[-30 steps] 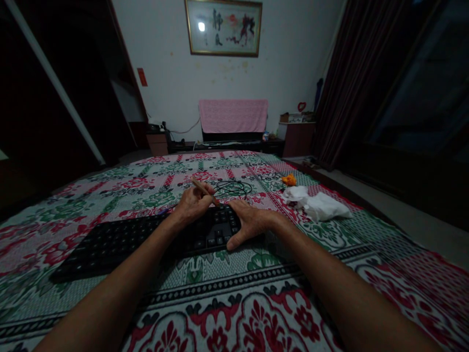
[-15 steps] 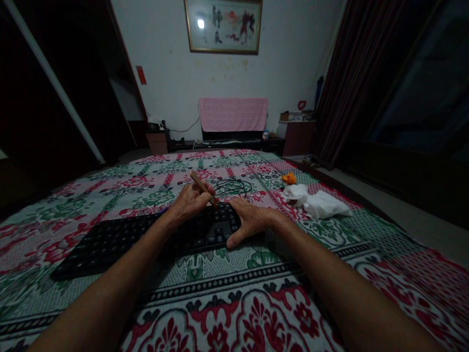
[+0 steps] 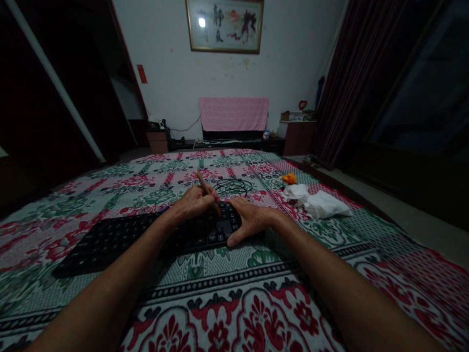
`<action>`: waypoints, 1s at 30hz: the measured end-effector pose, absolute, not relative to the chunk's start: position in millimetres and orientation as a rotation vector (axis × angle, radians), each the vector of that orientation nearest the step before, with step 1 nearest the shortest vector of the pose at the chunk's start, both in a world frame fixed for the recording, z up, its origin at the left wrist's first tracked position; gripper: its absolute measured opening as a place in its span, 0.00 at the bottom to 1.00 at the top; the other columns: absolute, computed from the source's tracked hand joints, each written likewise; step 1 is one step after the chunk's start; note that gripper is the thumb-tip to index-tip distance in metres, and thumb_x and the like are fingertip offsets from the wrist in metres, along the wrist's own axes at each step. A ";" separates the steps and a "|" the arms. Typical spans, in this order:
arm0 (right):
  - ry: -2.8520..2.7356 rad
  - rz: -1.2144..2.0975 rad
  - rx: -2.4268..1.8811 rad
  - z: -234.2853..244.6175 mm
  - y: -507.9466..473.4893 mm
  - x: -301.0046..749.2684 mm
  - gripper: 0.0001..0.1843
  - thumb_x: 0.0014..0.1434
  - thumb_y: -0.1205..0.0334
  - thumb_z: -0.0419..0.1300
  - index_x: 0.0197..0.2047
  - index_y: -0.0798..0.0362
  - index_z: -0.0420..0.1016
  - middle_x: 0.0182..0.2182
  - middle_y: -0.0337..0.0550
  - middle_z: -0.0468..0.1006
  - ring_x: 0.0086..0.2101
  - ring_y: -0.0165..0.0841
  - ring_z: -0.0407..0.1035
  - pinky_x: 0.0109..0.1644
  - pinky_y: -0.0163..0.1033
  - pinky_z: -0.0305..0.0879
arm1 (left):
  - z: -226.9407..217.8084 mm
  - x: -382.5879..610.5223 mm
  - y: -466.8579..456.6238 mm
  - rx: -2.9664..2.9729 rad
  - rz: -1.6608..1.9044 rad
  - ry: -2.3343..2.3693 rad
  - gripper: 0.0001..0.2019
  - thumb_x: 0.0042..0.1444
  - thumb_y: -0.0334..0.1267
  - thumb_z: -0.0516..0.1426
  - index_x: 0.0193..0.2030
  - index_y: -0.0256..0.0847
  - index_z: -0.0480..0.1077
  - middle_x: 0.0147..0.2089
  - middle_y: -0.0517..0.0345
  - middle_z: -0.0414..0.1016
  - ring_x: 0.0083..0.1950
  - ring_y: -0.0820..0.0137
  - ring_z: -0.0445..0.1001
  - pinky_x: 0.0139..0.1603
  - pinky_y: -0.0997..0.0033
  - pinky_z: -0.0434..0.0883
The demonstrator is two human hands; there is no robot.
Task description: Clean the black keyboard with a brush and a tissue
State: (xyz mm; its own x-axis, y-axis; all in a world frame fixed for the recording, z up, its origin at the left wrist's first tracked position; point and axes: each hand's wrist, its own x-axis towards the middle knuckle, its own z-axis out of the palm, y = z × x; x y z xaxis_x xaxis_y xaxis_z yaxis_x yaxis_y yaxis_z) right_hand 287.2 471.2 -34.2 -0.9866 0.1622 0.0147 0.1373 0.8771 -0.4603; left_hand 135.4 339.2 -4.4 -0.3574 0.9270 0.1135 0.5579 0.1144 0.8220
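Observation:
A black keyboard [image 3: 110,239] lies slantwise on the patterned cloth, its right end nearer the middle of the view. My left hand [image 3: 198,200] is closed around a slim brush [image 3: 202,181] with a wooden handle. The handle rises above the fingers, and the brownish tip points down at the keys near the keyboard's right part. Gripping the keyboard's right end, my right hand [image 3: 251,217] has its thumb at the near edge and its fingers at the far edge. My left hand and forearm hide the middle of the keyboard.
A coiled black cable [image 3: 232,186] lies behind the keyboard. To the right are a crumpled orange item [image 3: 289,178] and a white plastic bag or tissue [image 3: 324,204]. The flowered cloth [image 3: 234,293] covers the whole surface. A pink cloth [image 3: 233,114] hangs by the far wall.
The brush has tilted more upright, and its tip has shifted slightly right and down over the keys. My left hand moved a little with it; my right hand stays in place.

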 end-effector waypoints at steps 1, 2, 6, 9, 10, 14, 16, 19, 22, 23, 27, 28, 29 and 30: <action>-3.016 0.726 -0.240 -33.4 470.8 287.4 0.52 0.25 0.38 0.70 0.53 0.49 0.61 0.47 0.44 0.62 0.52 0.47 0.55 0.57 0.56 0.56 | -4.9 135.6 339.4 1.429 1.122 1.936 0.09 0.38 0.39 0.53 0.28 0.39 0.69 0.28 0.57 0.74 0.33 0.66 0.73 0.33 0.69 0.69; -3.045 0.726 -0.244 -32.6 470.4 287.5 0.54 0.25 0.37 0.70 0.54 0.50 0.59 0.48 0.45 0.61 0.53 0.48 0.54 0.57 0.56 0.55 | -5.1 135.6 339.5 1.408 1.106 1.887 0.09 0.38 0.39 0.53 0.27 0.39 0.68 0.28 0.57 0.74 0.32 0.66 0.73 0.33 0.69 0.69; -3.090 0.715 -0.256 -30.9 469.9 287.9 0.55 0.25 0.35 0.69 0.55 0.52 0.58 0.49 0.47 0.60 0.54 0.49 0.53 0.58 0.57 0.54 | -4.4 130.5 339.6 1.306 1.253 1.858 0.08 0.38 0.38 0.53 0.28 0.39 0.66 0.30 0.55 0.76 0.33 0.65 0.74 0.33 0.68 0.70; -3.066 0.738 -0.256 -31.8 470.6 287.9 0.53 0.24 0.36 0.70 0.52 0.51 0.60 0.47 0.46 0.61 0.53 0.48 0.54 0.58 0.58 0.54 | -7.4 122.8 341.8 1.341 1.387 2.077 0.08 0.39 0.37 0.53 0.29 0.39 0.67 0.34 0.55 0.77 0.37 0.65 0.74 0.37 0.68 0.70; -3.060 0.742 -0.259 -32.1 470.8 287.8 0.53 0.24 0.36 0.70 0.52 0.51 0.60 0.46 0.45 0.61 0.52 0.48 0.54 0.58 0.58 0.54 | -9.7 120.4 343.1 1.370 1.385 2.147 0.08 0.39 0.36 0.53 0.29 0.39 0.67 0.35 0.55 0.77 0.37 0.64 0.74 0.38 0.68 0.70; -3.067 0.732 -0.270 -32.4 470.6 287.7 0.53 0.24 0.35 0.70 0.51 0.51 0.60 0.46 0.46 0.61 0.53 0.49 0.54 0.58 0.58 0.54 | -21.5 114.9 348.2 1.450 1.315 2.297 0.10 0.41 0.36 0.52 0.32 0.40 0.70 0.34 0.57 0.77 0.37 0.65 0.74 0.38 0.69 0.70; -3.073 0.722 -0.267 -32.0 470.1 287.8 0.53 0.24 0.35 0.69 0.52 0.51 0.60 0.47 0.46 0.61 0.53 0.49 0.54 0.57 0.58 0.55 | -25.5 114.7 349.1 1.451 1.288 2.299 0.11 0.41 0.36 0.52 0.33 0.40 0.70 0.33 0.57 0.77 0.36 0.65 0.74 0.37 0.69 0.70; -3.083 0.701 -0.263 -31.3 469.5 288.0 0.54 0.26 0.35 0.69 0.53 0.52 0.59 0.48 0.47 0.61 0.53 0.48 0.54 0.58 0.56 0.54 | -24.6 116.2 346.8 1.427 1.263 2.212 0.11 0.40 0.36 0.53 0.32 0.40 0.71 0.30 0.57 0.77 0.34 0.65 0.74 0.35 0.69 0.70; -3.089 0.692 -0.266 -30.8 469.1 288.2 0.55 0.26 0.35 0.69 0.55 0.53 0.58 0.49 0.48 0.60 0.54 0.49 0.53 0.60 0.56 0.52 | -16.0 118.4 341.1 1.444 1.179 2.049 0.09 0.39 0.38 0.53 0.28 0.39 0.71 0.27 0.56 0.76 0.32 0.64 0.74 0.33 0.69 0.70; -3.089 0.699 -0.266 -30.7 469.1 288.2 0.56 0.26 0.36 0.69 0.55 0.53 0.58 0.50 0.49 0.60 0.55 0.49 0.52 0.60 0.56 0.52 | -12.9 118.9 339.2 1.454 1.130 1.989 0.08 0.39 0.38 0.53 0.26 0.39 0.70 0.27 0.56 0.76 0.31 0.65 0.73 0.32 0.69 0.69; -3.084 0.728 -0.262 -29.9 468.4 288.6 0.57 0.26 0.36 0.70 0.57 0.51 0.57 0.51 0.48 0.59 0.56 0.49 0.51 0.60 0.57 0.50 | -7.3 118.4 336.6 1.442 1.067 1.875 0.08 0.41 0.39 0.53 0.26 0.39 0.70 0.29 0.56 0.76 0.31 0.66 0.73 0.30 0.71 0.68; -3.087 0.725 -0.264 -29.4 468.1 288.8 0.57 0.26 0.36 0.70 0.57 0.51 0.57 0.51 0.48 0.60 0.55 0.49 0.52 0.60 0.57 0.50 | -7.6 118.1 337.0 1.436 1.100 1.899 0.07 0.41 0.39 0.53 0.26 0.39 0.70 0.30 0.56 0.77 0.32 0.66 0.74 0.31 0.71 0.69; -3.090 0.721 -0.268 -28.8 467.7 289.0 0.56 0.26 0.37 0.70 0.57 0.52 0.57 0.51 0.48 0.60 0.55 0.49 0.52 0.60 0.56 0.50 | -8.0 117.9 337.4 1.433 1.127 1.929 0.07 0.42 0.39 0.53 0.26 0.39 0.70 0.30 0.56 0.77 0.32 0.66 0.74 0.31 0.71 0.69; -3.090 0.722 -0.275 -28.2 467.3 289.2 0.56 0.26 0.37 0.70 0.56 0.52 0.58 0.51 0.48 0.60 0.55 0.49 0.52 0.60 0.56 0.51 | -8.3 118.1 337.6 1.429 1.130 1.946 0.07 0.42 0.39 0.54 0.26 0.39 0.70 0.31 0.56 0.77 0.32 0.66 0.74 0.32 0.71 0.69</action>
State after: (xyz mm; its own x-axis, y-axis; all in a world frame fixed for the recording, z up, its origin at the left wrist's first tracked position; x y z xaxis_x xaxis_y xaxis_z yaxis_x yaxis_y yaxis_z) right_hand 289.2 467.3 -28.2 -0.9842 0.1575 -0.0813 0.1772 0.8825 -0.4357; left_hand 118.1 337.6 -8.3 -0.3461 0.9333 0.0953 0.5452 0.1174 0.8301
